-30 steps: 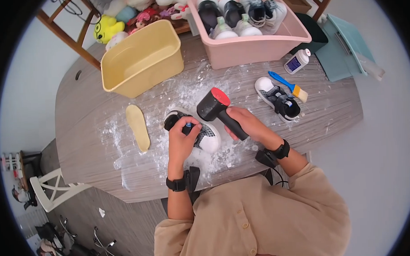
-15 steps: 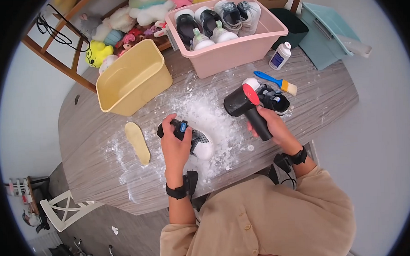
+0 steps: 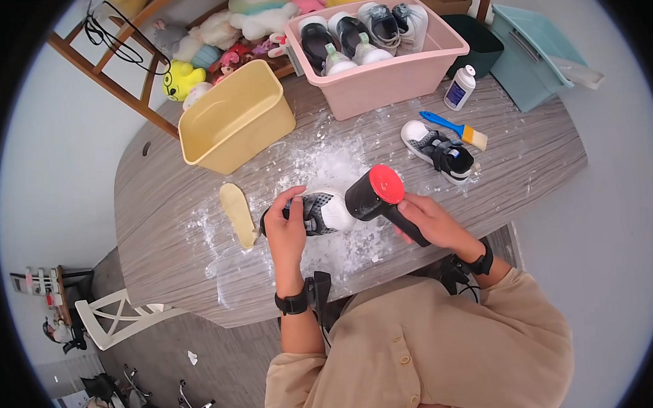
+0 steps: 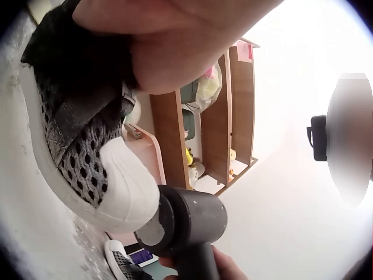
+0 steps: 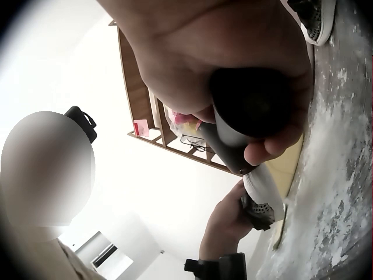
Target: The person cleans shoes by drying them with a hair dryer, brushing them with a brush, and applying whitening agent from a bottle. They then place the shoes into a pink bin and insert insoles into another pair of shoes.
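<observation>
1. I see the shoe [image 3: 334, 212] over the powdery middle of the tabletop [image 3: 526, 161], toe towards the right hand; whether its sole rests on the surface I cannot tell.
2. The left hand [image 3: 284, 220] grips it around the heel and collar, fingers curled over the opening. My worry is that a hold at only 1 end could let the toe swing if pushed.
3. The right hand [image 3: 431, 218] is wrapped around the handle of what I take for a blower [image 3: 366, 197], red end up and away from the shoe. Its other end sits right by the toe; contact is unclear to me.
4. If it is running, I judge that close air could scatter the white powder [image 3: 336, 157] towards the yellow bin [image 3: 227, 132] or the person.
5. A small wrist slip could knock the hard barrel against the white toe and scuff it.
6. The insole [image 3: 237, 211] lies flat just beyond the left hand; a stray gust or elbow might shift it.
7. The 2nd shoe [image 3: 440, 153] and brush [image 3: 450, 128] lie beyond the right hand, where a wide swing could clip them.
</observation>
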